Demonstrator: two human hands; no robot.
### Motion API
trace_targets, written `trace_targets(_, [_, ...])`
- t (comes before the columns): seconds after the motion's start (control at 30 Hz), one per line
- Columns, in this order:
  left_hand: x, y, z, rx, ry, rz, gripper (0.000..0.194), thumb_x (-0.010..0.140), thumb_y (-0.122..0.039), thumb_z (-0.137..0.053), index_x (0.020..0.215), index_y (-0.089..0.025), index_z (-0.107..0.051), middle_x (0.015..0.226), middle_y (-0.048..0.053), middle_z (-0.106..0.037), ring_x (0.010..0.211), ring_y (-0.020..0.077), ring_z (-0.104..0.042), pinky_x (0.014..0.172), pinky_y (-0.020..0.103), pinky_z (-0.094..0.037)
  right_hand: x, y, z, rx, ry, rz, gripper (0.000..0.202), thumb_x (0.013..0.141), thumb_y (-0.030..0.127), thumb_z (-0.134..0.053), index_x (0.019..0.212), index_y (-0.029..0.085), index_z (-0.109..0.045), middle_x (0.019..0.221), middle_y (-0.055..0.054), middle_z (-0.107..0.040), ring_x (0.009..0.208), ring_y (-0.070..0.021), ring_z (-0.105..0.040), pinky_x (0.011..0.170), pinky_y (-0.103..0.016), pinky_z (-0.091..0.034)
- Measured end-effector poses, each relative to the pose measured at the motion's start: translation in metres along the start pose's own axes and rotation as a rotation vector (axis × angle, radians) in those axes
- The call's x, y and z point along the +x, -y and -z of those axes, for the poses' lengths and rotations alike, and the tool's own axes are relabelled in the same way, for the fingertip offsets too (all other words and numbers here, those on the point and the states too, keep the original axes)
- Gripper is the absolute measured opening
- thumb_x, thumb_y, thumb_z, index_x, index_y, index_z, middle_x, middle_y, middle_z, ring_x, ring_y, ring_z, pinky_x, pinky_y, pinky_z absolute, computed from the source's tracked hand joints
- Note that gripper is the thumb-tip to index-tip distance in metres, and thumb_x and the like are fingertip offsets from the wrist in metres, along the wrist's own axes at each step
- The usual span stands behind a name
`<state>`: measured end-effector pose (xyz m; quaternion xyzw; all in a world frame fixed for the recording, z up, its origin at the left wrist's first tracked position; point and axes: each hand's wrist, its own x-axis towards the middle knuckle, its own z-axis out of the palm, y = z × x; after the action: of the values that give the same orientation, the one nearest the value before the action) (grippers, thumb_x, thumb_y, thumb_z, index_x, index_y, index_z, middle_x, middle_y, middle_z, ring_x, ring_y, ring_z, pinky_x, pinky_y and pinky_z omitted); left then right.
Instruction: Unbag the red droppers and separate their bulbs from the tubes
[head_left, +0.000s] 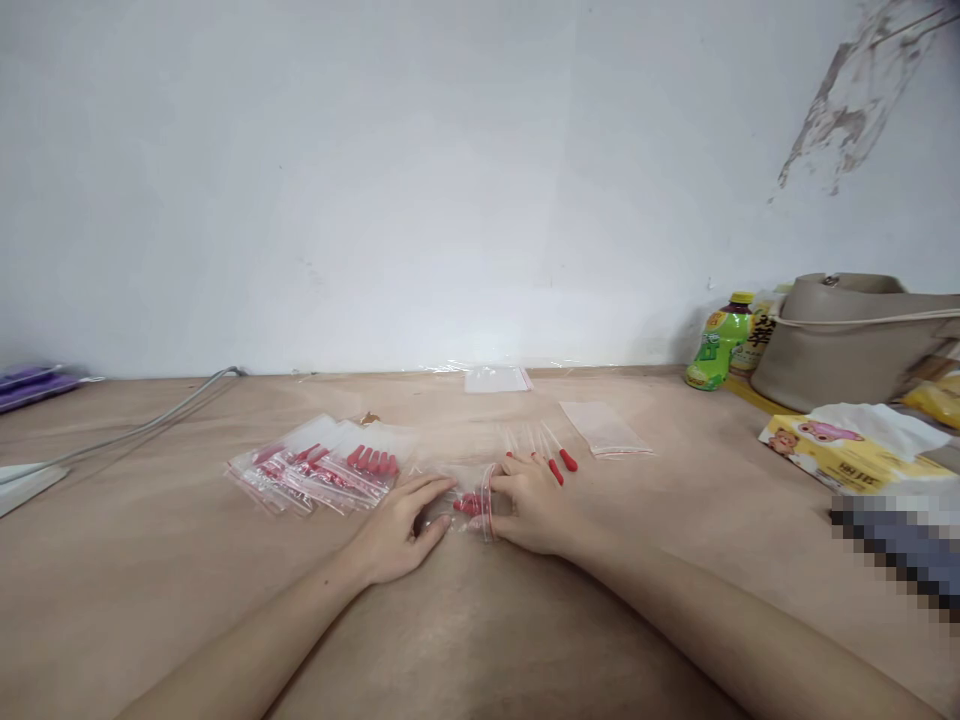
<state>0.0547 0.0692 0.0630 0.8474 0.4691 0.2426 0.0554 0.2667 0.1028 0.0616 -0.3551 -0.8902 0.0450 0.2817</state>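
Note:
My left hand (409,525) grips the left part of a clear zip bag (487,480), thumb and fingers on its edges. The fingers of my right hand (532,505) are at the bag's mouth, partly inside it. Between both hands, red-bulbed droppers (469,504) show through the plastic; whether my right fingers still hold them is hidden. Just beyond my right hand lie several loose droppers (568,460) with clear stems and red bulbs. Left of my left hand, filled zip bags (315,478) of droppers overlap in a fanned pile.
Flat zip bags lie farther off, one stack (607,430) at right and another (497,380) by the wall. At right are a green bottle (718,342), a beige bag (832,350) and a tissue pack (847,450). A grey cable (165,415) crosses the table's left side.

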Motion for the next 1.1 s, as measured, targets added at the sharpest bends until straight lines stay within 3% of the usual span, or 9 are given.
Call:
trace_targets(0.1, [0.000,0.002,-0.001,0.034,0.045,-0.001,0.044,0.080,-0.023,-0.047,0.124,-0.021,-0.046,0.129,0.007,-0.047,0.118,0.0226,-0.042,0.100,0.041,-0.034,0.002,0.005,-0.003,-0.023,0.031,-0.044,0.027,0.070,0.045,-0.065,0.072,0.019,-0.060,0.079,-0.002,-0.058,0.081,-0.0178,-0.049,0.070,-0.030,-0.034])
trace_targets(0.27, [0.000,0.006,-0.004,0.119,0.114,0.046,0.050,0.081,-0.024,-0.043,0.130,-0.019,-0.037,0.137,0.009,-0.036,0.128,0.0227,-0.029,0.105,0.044,-0.026,0.004,0.012,0.000,0.020,0.023,-0.118,0.013,0.071,0.027,-0.064,0.072,0.018,-0.055,0.071,0.000,-0.056,0.072,-0.0155,-0.049,0.064,-0.027,-0.034])
trace_targets(0.47, [0.000,0.006,-0.004,0.145,0.141,0.053,0.050,0.084,-0.028,-0.041,0.133,-0.019,-0.033,0.139,0.009,-0.032,0.129,0.0233,-0.026,0.105,0.045,-0.025,-0.001,0.010,0.000,0.360,0.018,-0.179,0.012,0.069,0.010,-0.057,0.077,0.018,-0.053,0.071,0.001,-0.059,0.065,-0.0119,-0.053,0.057,-0.022,-0.039])
trace_targets(0.6, [0.000,0.006,-0.004,0.153,0.145,0.068,0.054,0.084,-0.030,-0.041,0.134,-0.014,-0.028,0.139,0.012,-0.031,0.129,0.0239,-0.025,0.105,0.045,-0.024,-0.002,-0.003,0.011,0.622,-0.024,-0.240,0.011,0.072,0.013,-0.054,0.081,0.018,-0.055,0.073,0.001,-0.061,0.063,-0.0105,-0.056,0.056,-0.021,-0.044])
trace_targets(0.73, [0.000,0.009,-0.006,0.138,0.140,0.058,0.053,0.085,-0.029,-0.040,0.135,-0.017,-0.027,0.140,0.010,-0.030,0.130,0.0250,-0.023,0.105,0.047,-0.022,-0.004,-0.032,0.041,0.736,-0.135,-0.281,0.016,0.073,0.027,-0.057,0.086,0.018,-0.054,0.079,-0.003,-0.064,0.070,-0.0139,-0.061,0.065,-0.029,-0.050])
trace_targets(0.83, [0.000,0.009,-0.006,0.150,0.153,0.064,0.053,0.085,-0.029,-0.039,0.135,-0.020,-0.027,0.141,0.009,-0.028,0.131,0.0252,-0.021,0.104,0.048,-0.022,-0.008,-0.057,0.063,0.627,-0.378,-0.290,0.021,0.076,0.031,-0.055,0.091,0.017,-0.055,0.081,-0.005,-0.065,0.076,-0.0164,-0.063,0.070,-0.032,-0.050])
trace_targets(0.93, [0.000,0.007,-0.006,0.172,0.176,0.086,0.054,0.085,-0.030,-0.038,0.136,-0.018,-0.025,0.141,0.010,-0.026,0.131,0.0245,-0.019,0.105,0.047,-0.022,-0.016,-0.077,0.069,0.260,-0.599,-0.182,0.017,0.082,0.029,-0.051,0.095,0.020,-0.057,0.089,-0.006,-0.065,0.082,-0.0175,-0.061,0.078,-0.036,-0.048])
trace_targets(1.0, [0.001,0.006,-0.006,0.178,0.186,0.098,0.056,0.085,-0.030,-0.037,0.137,-0.017,-0.022,0.142,0.010,-0.025,0.131,0.0241,-0.019,0.105,0.046,-0.021,-0.021,-0.085,0.063,0.076,-0.593,-0.059,0.017,0.084,0.025,-0.047,0.096,0.021,-0.059,0.091,-0.006,-0.065,0.085,-0.0178,-0.060,0.079,-0.036,-0.047])
trace_targets(1.1, [0.001,0.006,-0.005,0.184,0.182,0.093,0.054,0.086,-0.030,-0.036,0.137,-0.018,-0.023,0.142,0.010,-0.025,0.131,0.0243,-0.019,0.105,0.046,-0.021,-0.028,-0.092,0.046,-0.077,-0.466,0.104,0.023,0.086,0.019,-0.041,0.100,0.021,-0.059,0.096,-0.009,-0.064,0.088,-0.0187,-0.058,0.079,-0.037,-0.047])
